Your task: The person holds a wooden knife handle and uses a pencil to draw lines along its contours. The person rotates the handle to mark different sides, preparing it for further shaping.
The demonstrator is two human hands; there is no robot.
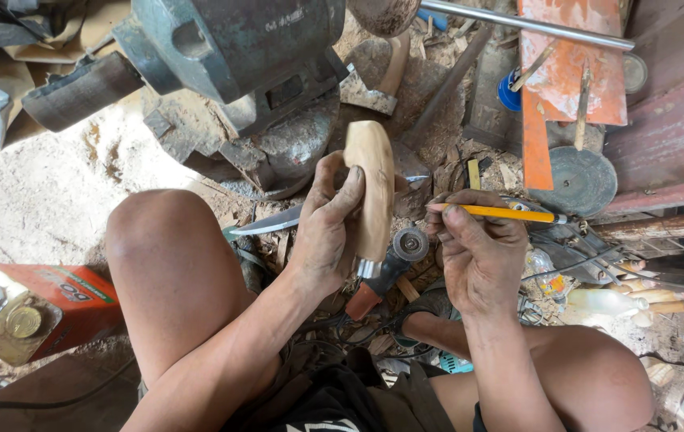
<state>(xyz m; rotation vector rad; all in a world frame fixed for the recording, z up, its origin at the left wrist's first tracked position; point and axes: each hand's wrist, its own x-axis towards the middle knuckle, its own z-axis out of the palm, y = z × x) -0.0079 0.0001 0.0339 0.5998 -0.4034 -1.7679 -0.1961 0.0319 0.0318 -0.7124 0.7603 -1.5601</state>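
My left hand [327, 228] grips a pale wooden knife handle [372, 180], held upright, with a metal collar at its lower end. A steel blade [270, 223] sticks out to the left from behind the hand; whether it joins the handle I cannot tell. My right hand [474, 252] holds a yellow pencil [510, 214] level, its tip pointing left toward the handle and a little apart from it. Both hands are dusty and hover above my bare knees.
A grey-green bench grinder [230, 48] stands at the top. A small angle grinder [390, 268] lies under the hands. An orange-red metal can [34, 308] sits at the left, orange boards [570, 64] and a round disc [578, 180] at the right. Sawdust and wood scraps cover the ground.
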